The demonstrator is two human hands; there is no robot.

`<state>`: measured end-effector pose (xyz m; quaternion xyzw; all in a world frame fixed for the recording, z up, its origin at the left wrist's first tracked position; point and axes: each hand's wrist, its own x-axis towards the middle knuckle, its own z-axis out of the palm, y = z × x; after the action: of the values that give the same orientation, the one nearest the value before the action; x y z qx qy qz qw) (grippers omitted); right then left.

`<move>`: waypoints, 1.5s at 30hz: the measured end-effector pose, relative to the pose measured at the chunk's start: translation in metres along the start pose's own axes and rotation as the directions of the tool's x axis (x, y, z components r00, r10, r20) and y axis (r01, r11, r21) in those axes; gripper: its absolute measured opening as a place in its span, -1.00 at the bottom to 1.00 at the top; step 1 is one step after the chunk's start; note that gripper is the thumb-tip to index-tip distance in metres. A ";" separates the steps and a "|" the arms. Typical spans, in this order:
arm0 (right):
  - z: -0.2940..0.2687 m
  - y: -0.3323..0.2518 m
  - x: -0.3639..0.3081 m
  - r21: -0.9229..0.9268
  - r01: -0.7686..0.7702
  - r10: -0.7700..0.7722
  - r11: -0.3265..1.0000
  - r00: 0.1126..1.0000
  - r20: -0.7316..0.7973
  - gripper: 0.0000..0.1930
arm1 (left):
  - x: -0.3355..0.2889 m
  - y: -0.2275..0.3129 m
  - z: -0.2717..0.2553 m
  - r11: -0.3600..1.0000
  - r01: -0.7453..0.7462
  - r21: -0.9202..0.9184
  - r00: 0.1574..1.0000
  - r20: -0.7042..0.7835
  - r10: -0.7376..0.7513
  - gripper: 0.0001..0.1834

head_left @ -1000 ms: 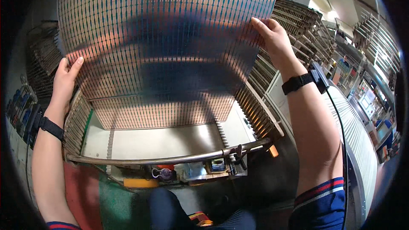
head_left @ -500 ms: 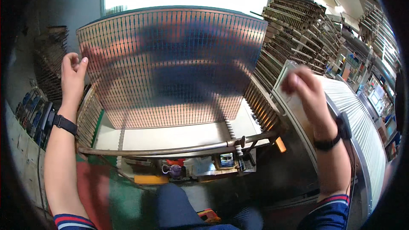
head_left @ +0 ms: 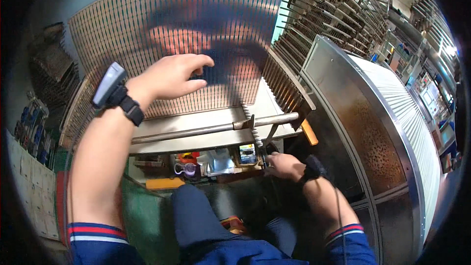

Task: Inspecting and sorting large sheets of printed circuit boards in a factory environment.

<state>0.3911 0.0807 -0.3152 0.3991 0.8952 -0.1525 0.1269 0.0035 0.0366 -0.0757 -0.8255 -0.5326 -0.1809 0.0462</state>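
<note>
A large copper-coloured sheet (head_left: 113,44) with a grid pattern leans upright in a slotted rack (head_left: 289,81). My left hand (head_left: 176,76) hovers in front of it, thumb and fingers apart, holding nothing. Down at the right end of a shelf of small items, my right hand (head_left: 284,166) is closed beside dark, thin handles (head_left: 265,156). Whatever its fingers grip is hidden. Just above that hand are a metal bar (head_left: 196,131) and an upright toothed strip (head_left: 256,136).
On the shelf lie a purple item with a white loop (head_left: 186,169), clear plastic bags (head_left: 216,163) and a small boxed item (head_left: 247,154). A metal-framed cabinet (head_left: 363,132) stands at right. Stacked slotted racks (head_left: 338,14) rise behind it. Yellow blocks (head_left: 164,183) sit low in front.
My left hand has left the sheet's left edge and moved right, across its front. My right hand has dropped from the right side to the shelf. The view has shifted downward.
</note>
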 end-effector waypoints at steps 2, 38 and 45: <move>0.037 0.001 0.012 0.190 0.071 -0.013 0.979 0.958 -0.288 -0.60 | 0.006 0.004 0.010 0.999 -0.022 -0.046 0.999 -0.042 0.020 -0.50; -0.023 0.022 -0.135 0.055 0.143 -0.129 0.988 0.970 -0.207 -0.79 | -0.006 -0.011 0.025 0.974 0.194 -0.117 0.965 0.202 -0.167 -0.65; -0.191 -0.027 -0.296 -0.123 -0.059 -0.050 0.991 0.679 -0.733 -0.68 | -0.012 -0.007 0.024 0.958 0.274 -0.089 0.945 0.208 -0.251 -0.62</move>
<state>0.5428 -0.0645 -0.0311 0.4193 0.8781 0.0822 -0.2153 -0.0015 0.0355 -0.1028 -0.7621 -0.6284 -0.1347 -0.0785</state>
